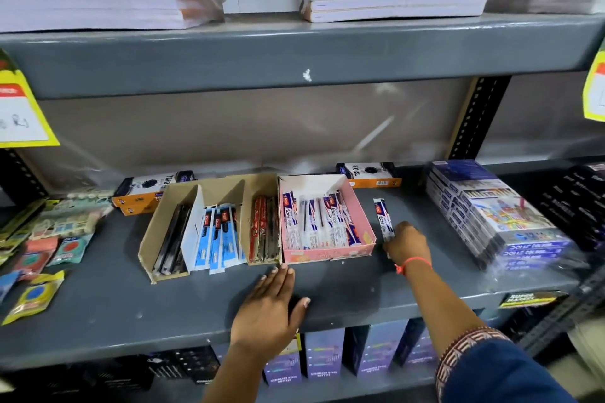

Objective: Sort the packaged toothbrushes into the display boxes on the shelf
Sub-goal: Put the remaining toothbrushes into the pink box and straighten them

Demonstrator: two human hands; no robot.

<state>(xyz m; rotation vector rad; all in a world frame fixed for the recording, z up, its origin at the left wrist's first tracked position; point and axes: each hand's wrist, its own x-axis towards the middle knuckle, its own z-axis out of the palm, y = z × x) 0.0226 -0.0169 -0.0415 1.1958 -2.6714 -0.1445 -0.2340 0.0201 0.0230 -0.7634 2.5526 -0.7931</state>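
now my right hand (407, 244) pinches a loose toothbrush pack (383, 219), seemingly off the shelf; next, into the pink box (329, 253). left hand (271, 304) flat, released.

**Painted metal, cardboard and shiny film**

I see a matt grey painted metal shelf (98, 314), a plain brown cardboard box (157, 232), a pink printed card box (327, 253) and glossy plastic-wrapped packets (383, 219). The coloured box stack (497, 216) wears shiny clear film.
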